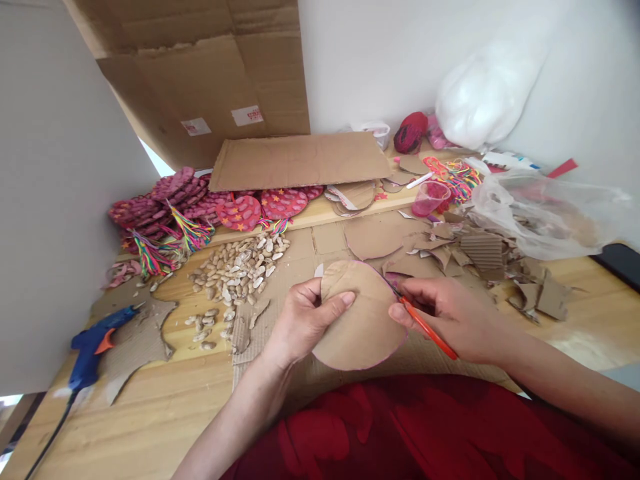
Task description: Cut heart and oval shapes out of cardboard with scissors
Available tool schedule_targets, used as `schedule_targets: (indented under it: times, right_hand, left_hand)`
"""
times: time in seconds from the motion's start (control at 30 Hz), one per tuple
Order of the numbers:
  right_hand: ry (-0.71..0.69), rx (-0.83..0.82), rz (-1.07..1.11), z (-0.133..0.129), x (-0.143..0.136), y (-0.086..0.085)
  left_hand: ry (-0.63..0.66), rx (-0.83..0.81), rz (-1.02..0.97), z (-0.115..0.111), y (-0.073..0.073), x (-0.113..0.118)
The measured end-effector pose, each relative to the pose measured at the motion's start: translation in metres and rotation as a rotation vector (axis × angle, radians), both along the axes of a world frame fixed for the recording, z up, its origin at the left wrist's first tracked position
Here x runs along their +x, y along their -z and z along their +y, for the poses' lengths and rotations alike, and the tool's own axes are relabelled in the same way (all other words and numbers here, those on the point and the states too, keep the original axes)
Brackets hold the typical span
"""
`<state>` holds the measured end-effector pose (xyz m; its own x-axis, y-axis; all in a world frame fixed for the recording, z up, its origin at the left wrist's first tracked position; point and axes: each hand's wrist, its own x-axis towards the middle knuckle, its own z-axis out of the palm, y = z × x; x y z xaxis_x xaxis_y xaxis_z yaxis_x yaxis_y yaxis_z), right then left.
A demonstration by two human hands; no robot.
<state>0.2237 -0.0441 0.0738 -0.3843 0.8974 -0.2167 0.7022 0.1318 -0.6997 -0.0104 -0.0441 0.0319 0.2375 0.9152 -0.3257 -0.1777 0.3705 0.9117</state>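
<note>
A round cardboard piece (367, 327) with a purple line along its edge is in front of me, above my lap. My left hand (310, 317) grips it at the left, thumb on top and fingers underneath. In my right hand (450, 317) is a pair of scissors (427, 327) with orange handles. The blades are at the upper right edge of the round piece, partly hidden by my fingers. Behind it lies another cardboard piece (375, 237) with a curved purple outline.
Peanut shells (240, 267) are heaped left of centre. A blue glue gun (93, 350) lies at the far left by a cardboard scrap (137, 347). Decorated red discs (240, 212) with tassels line the back. Cardboard scraps (483, 253), a plastic bag (545, 213) and a phone (620, 263) are right.
</note>
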Motion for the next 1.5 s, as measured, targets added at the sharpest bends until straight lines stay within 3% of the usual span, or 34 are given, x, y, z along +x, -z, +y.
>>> schedule_targets:
  times: [0.37,0.6,0.8,1.5]
  right_hand:
    - [-0.018,0.125,-0.063,0.0018,0.0053,-0.0006]
    - [0.008,0.109,-0.046,0.0012,0.0048,0.0012]
    - [0.016,0.064,-0.074,0.0029,0.0052,0.0012]
    - [0.009,0.162,-0.058,-0.0017,0.0049,0.0006]
  left_hand:
    - [-0.007,0.033,0.015,-0.0003,-0.0007,0.0038]
    - [-0.212,0.295,-0.040,0.0006,-0.0005,0.0073]
    - [-0.127,0.352,0.037,0.0001,0.0024,0.0037]
    - [-0.129,0.348,0.017,0.0002,0.0004,0.0005]
